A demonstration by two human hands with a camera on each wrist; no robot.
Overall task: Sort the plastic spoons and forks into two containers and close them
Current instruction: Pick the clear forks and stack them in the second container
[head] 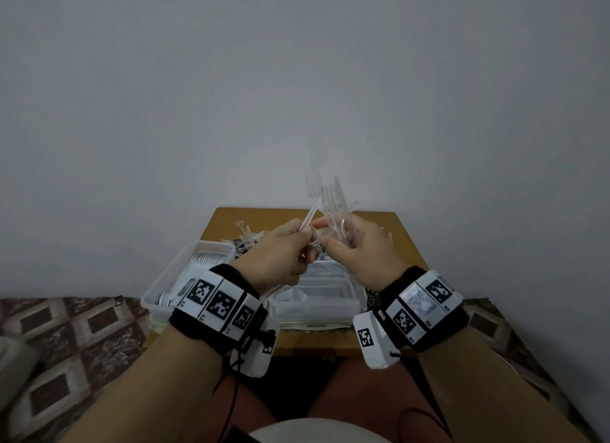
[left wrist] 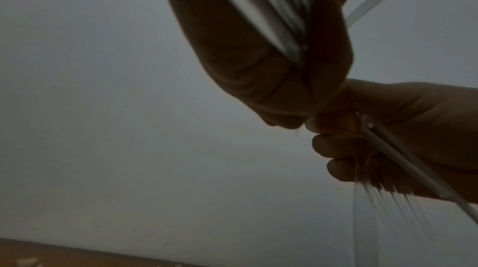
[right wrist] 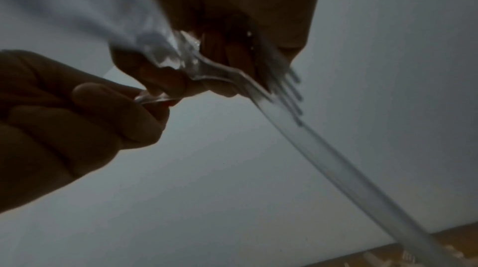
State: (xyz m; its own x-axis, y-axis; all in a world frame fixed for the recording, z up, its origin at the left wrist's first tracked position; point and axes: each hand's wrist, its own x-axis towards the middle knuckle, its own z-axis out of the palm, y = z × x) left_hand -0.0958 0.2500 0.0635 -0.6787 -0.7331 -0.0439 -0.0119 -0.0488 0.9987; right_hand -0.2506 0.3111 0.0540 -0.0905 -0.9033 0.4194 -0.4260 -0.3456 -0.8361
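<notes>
**Gathering clear forks above the tabletop**

I am pinching one fork (head: 312, 200) in my left hand (head: 280, 257) and passing it to the fork bunch (head: 335, 208) my right hand (head: 359, 254) is gripping. Next, I judge, they go into the right container (head: 317, 305).

Arms: bare forearms, no sleeves.
Left wrist band (head: 219, 305): black strap carrying a row of white panels, each printed with a black square-pattern marker and small lettering.
Right wrist band (head: 425, 305): black strap with like white marker panels; one panel looks shiny.
Wrist cameras: white housings under each wrist, each with a marker.
Cables: thin black cords hang from the left band.
</notes>
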